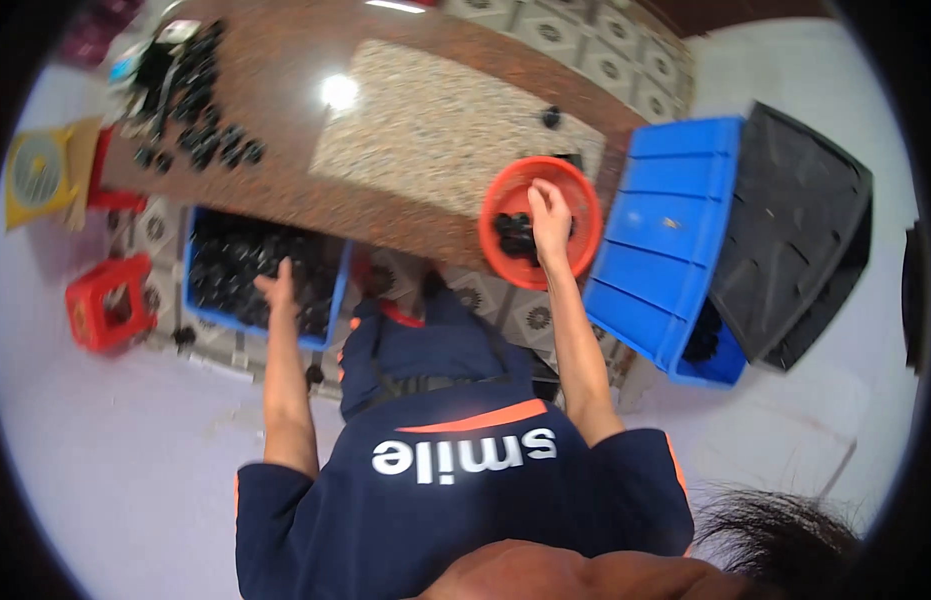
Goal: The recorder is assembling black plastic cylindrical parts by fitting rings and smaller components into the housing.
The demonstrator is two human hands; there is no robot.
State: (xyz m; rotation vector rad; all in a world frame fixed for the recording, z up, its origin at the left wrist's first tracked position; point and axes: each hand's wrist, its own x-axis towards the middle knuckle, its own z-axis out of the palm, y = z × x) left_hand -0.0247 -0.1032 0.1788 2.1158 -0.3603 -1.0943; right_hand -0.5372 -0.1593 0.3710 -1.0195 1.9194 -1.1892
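Note:
My left hand (277, 287) is over the near side of a blue bin (335, 305), its fingers apart and nothing visible in them. Many small black round parts (230, 255) fill that bin. My right hand (551, 215) reaches over a round red basket (495, 190) at the table's near right edge. Its fingers are bent and pressed together; whatever they may hold is too small to make out. Several black parts (515, 232) lie in the basket beside that hand.
Loose black parts (200, 140) are spread at the left of the brown stone table (270, 60); one black part (551, 116) sits beyond the basket. Blue crates (665, 230) with a dark lid (795, 230) stand at right. A red stool (110, 303) is at left.

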